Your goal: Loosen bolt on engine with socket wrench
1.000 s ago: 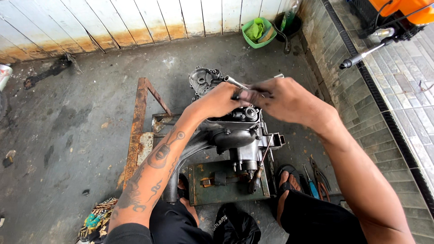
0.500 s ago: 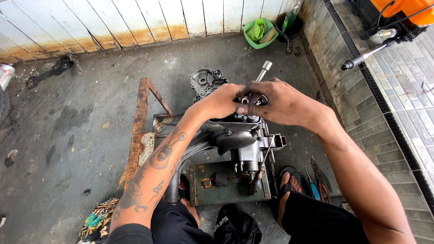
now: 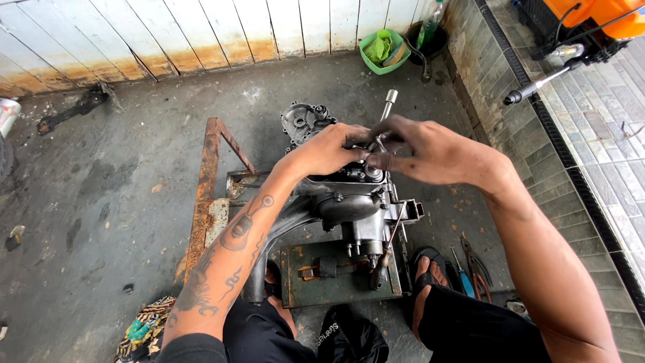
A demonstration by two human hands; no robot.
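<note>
A metal tool (image 3: 384, 115) is pinched between the fingers of the right hand (image 3: 430, 149), while the left hand (image 3: 329, 149) is pressed closed on the top of the engine (image 3: 353, 202), just beside that grip. The tool's long axis is tilted up and away from the grip, its socket end pointing toward the far wall. The work is judged mid-way: the engine is partly stripped, one cover (image 3: 300, 121) seen bare beyond the grip. Below the grip a green base (image 3: 336, 286) carries the engine; pliers (image 3: 477, 272) lie right.

Single head view, steeply downward, close over engine (image 3: 349, 202)
</note>
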